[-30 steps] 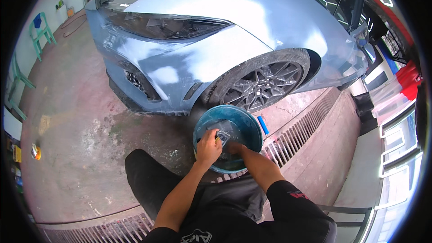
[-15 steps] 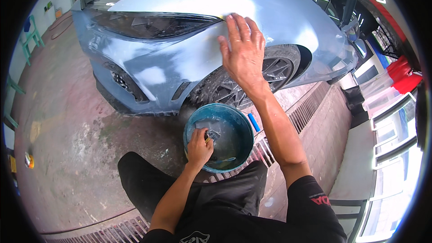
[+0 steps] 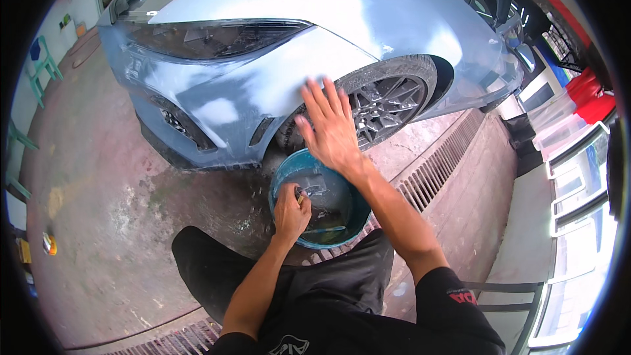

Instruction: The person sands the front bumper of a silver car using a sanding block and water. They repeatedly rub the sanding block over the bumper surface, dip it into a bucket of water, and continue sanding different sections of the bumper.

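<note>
My left hand (image 3: 291,213) is closed at the left side of a teal bucket (image 3: 358,213) of cloudy water. It grips a small dark and yellow thing (image 3: 300,196) whose kind I cannot make out. A grey sheet (image 3: 309,183) lies in the bucket beyond those fingers. My right hand (image 3: 330,128) is open, fingers spread and holding nothing. It is over the patchy grey-blue and white front bumper (image 3: 273,95) of a car, beside the front wheel (image 3: 388,106); whether the fingertips touch the panel I cannot tell. Above sits the dark headlight (image 3: 217,38).
A floor drain grate (image 3: 440,161) runs along the right of the bucket and under the car. Green plastic chairs (image 3: 45,71) stand at far left, near a small yellow container (image 3: 50,244) on the floor. White framed panels (image 3: 578,217) lean at right.
My right hand has come down and left, from the fender by the headlight's tip to near the wheel arch. Its forearm now covers the blue cylinder by the bucket. The left hand stays at the bucket.
</note>
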